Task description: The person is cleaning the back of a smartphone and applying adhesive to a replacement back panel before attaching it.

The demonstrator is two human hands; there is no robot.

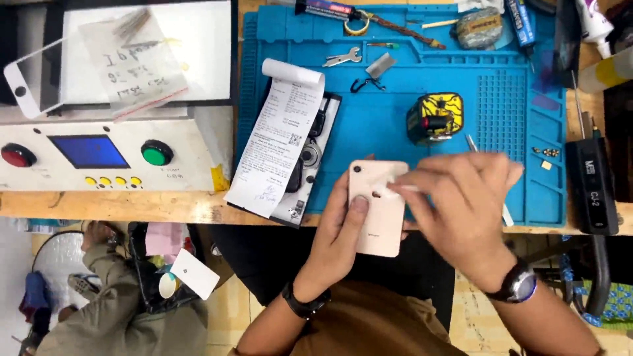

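Note:
A pale pink phone [379, 211] lies back-side up over the front edge of the blue work mat [395, 112]. My left hand [339, 227] grips its left side, thumb resting on the back. My right hand [465, 204] hovers over the phone's upper right, pinching a small white piece [403, 188] against the back near the camera hole; motion blur hides what the piece is. Both wrists wear watches.
A yellow-black tape roll [435, 117] sits behind the hands. A paper receipt [280, 138] drapes over an open phone at left. A white machine [105, 155] with red and green buttons stands far left. Tools, tubes and tweezers line the mat's back and right.

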